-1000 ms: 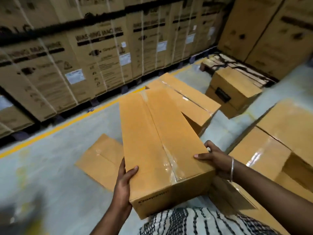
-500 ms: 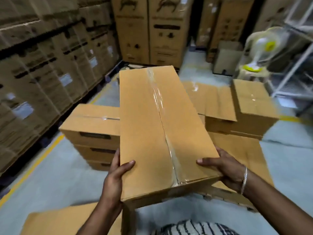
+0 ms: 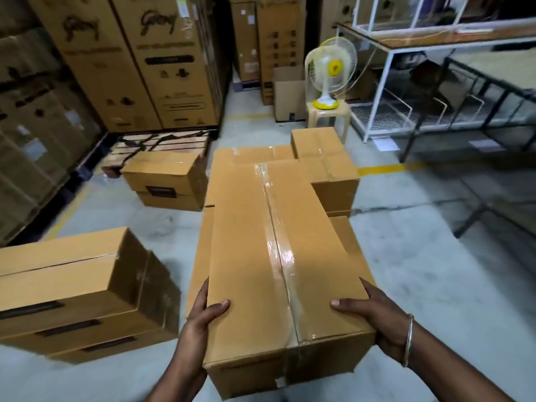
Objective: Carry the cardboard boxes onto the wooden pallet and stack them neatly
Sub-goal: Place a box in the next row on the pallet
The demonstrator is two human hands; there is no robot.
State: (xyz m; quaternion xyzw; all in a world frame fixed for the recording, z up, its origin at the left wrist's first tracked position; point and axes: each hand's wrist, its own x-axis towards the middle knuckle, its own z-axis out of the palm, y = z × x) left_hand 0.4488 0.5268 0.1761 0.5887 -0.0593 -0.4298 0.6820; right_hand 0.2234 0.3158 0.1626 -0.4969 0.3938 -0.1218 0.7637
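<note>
While both hands grip the long box point(image 3: 278, 256) at its near corners, left hand point(image 3: 203, 317), right hand point(image 3: 374, 317)

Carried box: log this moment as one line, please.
carried box: held lengthwise, taped seam up | left hand, right hand: gripping near-end sides | wooden pallet: ahead-left, two boxes at its front | step: carrying

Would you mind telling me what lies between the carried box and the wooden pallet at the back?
In the head view, two stacked cardboard boxes sit between the carried box and the wooden pallet, right at the pallet's near edge; otherwise only bare concrete floor.
</note>
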